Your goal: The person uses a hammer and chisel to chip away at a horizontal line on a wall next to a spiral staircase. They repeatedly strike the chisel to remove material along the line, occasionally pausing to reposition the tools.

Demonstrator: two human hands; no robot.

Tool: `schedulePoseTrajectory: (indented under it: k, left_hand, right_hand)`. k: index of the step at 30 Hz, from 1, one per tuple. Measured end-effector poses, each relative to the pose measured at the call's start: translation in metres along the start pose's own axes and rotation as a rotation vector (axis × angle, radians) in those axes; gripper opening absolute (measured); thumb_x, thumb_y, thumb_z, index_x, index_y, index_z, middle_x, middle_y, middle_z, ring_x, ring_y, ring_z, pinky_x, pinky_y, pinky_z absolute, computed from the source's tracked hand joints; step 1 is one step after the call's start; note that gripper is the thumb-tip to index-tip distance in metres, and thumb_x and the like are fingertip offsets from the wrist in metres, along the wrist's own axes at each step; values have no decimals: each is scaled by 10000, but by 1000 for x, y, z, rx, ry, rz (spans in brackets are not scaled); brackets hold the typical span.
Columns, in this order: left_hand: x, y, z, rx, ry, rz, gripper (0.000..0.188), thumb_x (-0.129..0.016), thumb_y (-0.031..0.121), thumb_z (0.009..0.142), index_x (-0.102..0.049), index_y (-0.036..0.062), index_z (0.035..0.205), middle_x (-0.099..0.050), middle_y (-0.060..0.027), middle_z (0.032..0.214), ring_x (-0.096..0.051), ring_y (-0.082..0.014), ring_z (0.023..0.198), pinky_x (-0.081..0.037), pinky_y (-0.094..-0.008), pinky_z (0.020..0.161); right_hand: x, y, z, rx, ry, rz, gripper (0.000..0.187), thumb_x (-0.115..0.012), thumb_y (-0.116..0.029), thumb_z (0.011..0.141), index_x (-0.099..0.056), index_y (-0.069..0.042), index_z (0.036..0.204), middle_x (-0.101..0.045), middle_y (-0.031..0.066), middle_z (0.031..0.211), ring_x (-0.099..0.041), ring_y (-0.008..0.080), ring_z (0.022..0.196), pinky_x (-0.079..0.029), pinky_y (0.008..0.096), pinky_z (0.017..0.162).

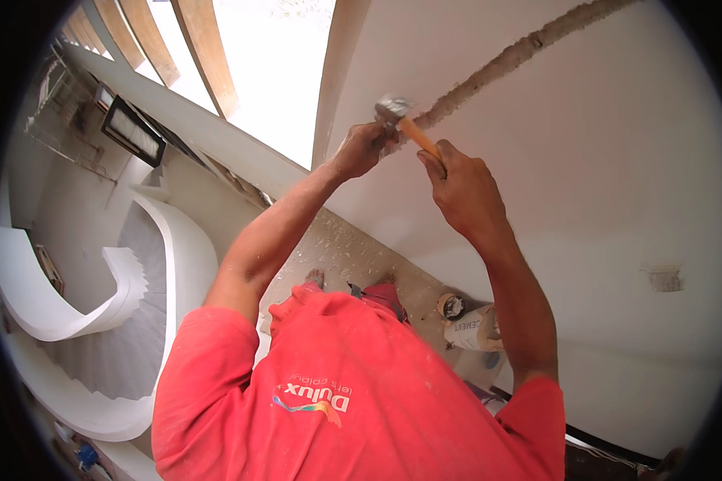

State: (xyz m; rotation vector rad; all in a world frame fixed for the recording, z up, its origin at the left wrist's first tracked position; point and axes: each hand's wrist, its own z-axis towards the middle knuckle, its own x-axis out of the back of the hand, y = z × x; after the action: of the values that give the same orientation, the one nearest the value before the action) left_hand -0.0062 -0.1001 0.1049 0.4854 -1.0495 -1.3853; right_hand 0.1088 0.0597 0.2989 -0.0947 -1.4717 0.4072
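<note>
My right hand (467,191) is closed round the orange handle of a hammer (422,137). The hammer's metal head is smeared by motion and lies just above my left hand (364,150). That hand is closed against the white wall (586,152), at the lower end of a rough groove (489,70) cut into the plaster. Whatever its fingers grip is hidden behind them and the hammer head. The groove runs diagonally up to the right, its brown inside showing.
A bright opening with wooden beams (204,56) is at the upper left. Below it a white curved staircase (186,248) winds down. On the dusty floor (337,240) by the wall stand a pale sack (472,329) and a small round container (451,305). A rough patch (664,278) marks the wall.
</note>
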Motion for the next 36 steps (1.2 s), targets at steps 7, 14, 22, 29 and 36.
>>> schedulePoseTrajectory:
  k: [7, 14, 22, 29, 36]
  left_hand:
    - [21, 16, -7, 47, 99, -194, 139, -528, -89, 948, -640, -31, 1005, -716, -140, 977, -701, -240, 964, -564, -362, 853]
    - [19, 34, -14, -15, 200, -288, 150, -521, -68, 934, -640, -12, 1006, -726, -131, 965, -704, -240, 931, -553, -361, 856]
    - [20, 42, -18, -50, 234, -253, 181, -503, -73, 892, -636, 0, 992, -722, -148, 950, -720, -281, 968, -562, -367, 883]
    - [26, 50, -16, -65, 184, -179, 171, -504, -66, 899, -647, -2, 966, -703, -145, 876, -693, -250, 810, -546, -363, 764]
    - [24, 48, -5, -40, 132, -162, 163, -508, -30, 927, -658, 8, 979, -669, -123, 803, -640, -225, 703, -514, -369, 683]
  right_hand:
    - [26, -13, -14, 52, 155, 258, 331, -579, -284, 1044, -544, 12, 899, -493, 138, 578, -449, 199, 485, -395, 378, 491]
    - [29, -28, -16, 107, 124, 294, 308, -600, -278, 1036, -554, 1, 914, -436, 101, 574, -368, 155, 516, -366, 329, 483]
    - [43, -47, -11, 185, 64, 269, 305, -610, -286, 1029, -558, -7, 917, -444, 112, 573, -410, 181, 475, -380, 352, 477]
    - [44, -49, -2, 293, 20, 110, 287, -599, -295, 1026, -559, -30, 923, -474, 138, 567, -502, 302, 471, -398, 401, 481]
    - [48, -47, 12, 194, -131, -216, 288, -574, -303, 1033, -566, -28, 946, -545, 179, 605, -575, 386, 542, -423, 457, 509]
